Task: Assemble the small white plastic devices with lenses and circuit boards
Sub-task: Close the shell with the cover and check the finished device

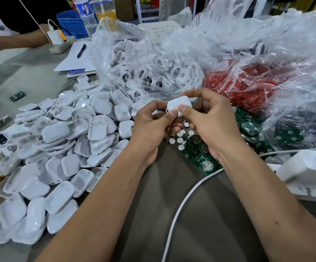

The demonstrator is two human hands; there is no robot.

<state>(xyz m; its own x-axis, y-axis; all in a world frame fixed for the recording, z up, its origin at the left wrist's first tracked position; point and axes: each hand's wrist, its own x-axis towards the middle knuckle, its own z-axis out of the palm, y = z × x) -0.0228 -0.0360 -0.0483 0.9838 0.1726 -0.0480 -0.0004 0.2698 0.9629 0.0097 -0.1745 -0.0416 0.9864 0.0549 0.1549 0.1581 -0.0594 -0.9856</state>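
Observation:
Both my hands hold one small white plastic device [178, 103] above the table. My left hand [153, 127] pinches its lower left edge with the thumb on top. My right hand [208, 121] grips its right side, thumb pressed on the front face. A large heap of white plastic shells [62, 148] lies to the left. Green circuit boards [200, 157] with round metal cells lie under my right hand, and more sit in a clear bag [285, 137]. Small white round discs [179, 138] lie loose below the device.
Clear plastic bags hold white ring parts [144, 72] and red parts [248, 86] at the back. A white cable [181, 205] runs across the grey table to a white power strip [308, 167]. Papers with a pen [81, 51], a phone [1, 138] and another person's arm [11, 38] are on the left.

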